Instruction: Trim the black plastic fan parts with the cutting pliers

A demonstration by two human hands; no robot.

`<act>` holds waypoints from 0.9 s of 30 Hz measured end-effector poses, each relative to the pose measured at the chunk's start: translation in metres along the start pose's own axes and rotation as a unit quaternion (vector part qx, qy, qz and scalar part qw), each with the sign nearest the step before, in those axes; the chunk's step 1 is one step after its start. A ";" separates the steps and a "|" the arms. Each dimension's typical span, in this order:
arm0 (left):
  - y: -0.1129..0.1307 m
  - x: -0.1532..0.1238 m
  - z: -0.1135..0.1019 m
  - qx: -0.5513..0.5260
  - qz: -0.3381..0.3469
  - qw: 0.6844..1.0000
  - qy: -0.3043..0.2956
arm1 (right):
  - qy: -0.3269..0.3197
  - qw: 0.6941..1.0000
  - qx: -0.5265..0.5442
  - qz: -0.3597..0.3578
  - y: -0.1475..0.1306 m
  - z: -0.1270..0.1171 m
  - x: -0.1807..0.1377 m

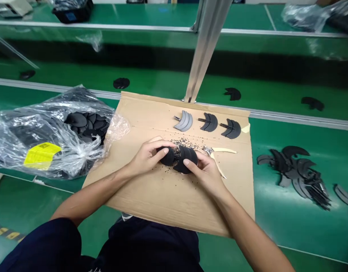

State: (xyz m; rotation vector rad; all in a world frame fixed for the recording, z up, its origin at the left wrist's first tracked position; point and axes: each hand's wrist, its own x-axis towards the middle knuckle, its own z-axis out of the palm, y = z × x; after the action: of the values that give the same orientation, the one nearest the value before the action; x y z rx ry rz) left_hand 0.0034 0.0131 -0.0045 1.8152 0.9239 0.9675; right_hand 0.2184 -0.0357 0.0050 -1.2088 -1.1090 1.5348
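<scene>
Both hands meet over a brown cardboard sheet (151,189) on the green bench. My left hand (147,156) is closed on the left end of a stack of black fan-shaped plastic parts (181,158). My right hand (206,172) pinches the right side of the same stack, thumb on top. Small black crumbs lie scattered on the cardboard just beyond the stack. Three more stacks of fan-shaped parts (209,122) lie in a row at the cardboard's far edge. A pair of cream-handled snips (219,153) lies right of my right hand.
A clear plastic bag (49,132) of black parts with a yellow label sits at the left. A loose pile of black parts (298,173) lies on the bench at the right. A metal post (204,53) rises behind the cardboard. Single parts lie on the belt beyond.
</scene>
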 end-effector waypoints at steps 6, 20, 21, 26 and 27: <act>0.003 -0.006 0.001 -0.052 -0.006 0.997 0.048 | 0.002 0.999 -0.045 0.013 0.003 0.005 0.000; -0.004 -0.008 0.005 -0.043 -0.016 0.999 0.001 | -0.020 0.998 -0.019 0.048 0.001 0.009 0.002; -0.005 -0.009 0.006 -0.016 -0.003 1.000 0.004 | -0.018 0.998 -0.022 0.049 0.002 0.009 0.002; -0.006 -0.011 0.008 0.074 0.078 0.994 0.030 | 0.007 0.999 -0.047 0.022 0.005 0.011 0.000; -0.007 -0.011 0.008 0.087 0.101 0.991 0.028 | 0.011 0.998 -0.054 0.016 0.005 0.011 0.000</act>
State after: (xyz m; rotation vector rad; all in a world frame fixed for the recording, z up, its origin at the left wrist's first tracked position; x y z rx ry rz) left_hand 0.0044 0.0036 -0.0160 2.0694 0.8941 1.0951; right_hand 0.2073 -0.0386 0.0014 -1.3185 -1.1750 1.4997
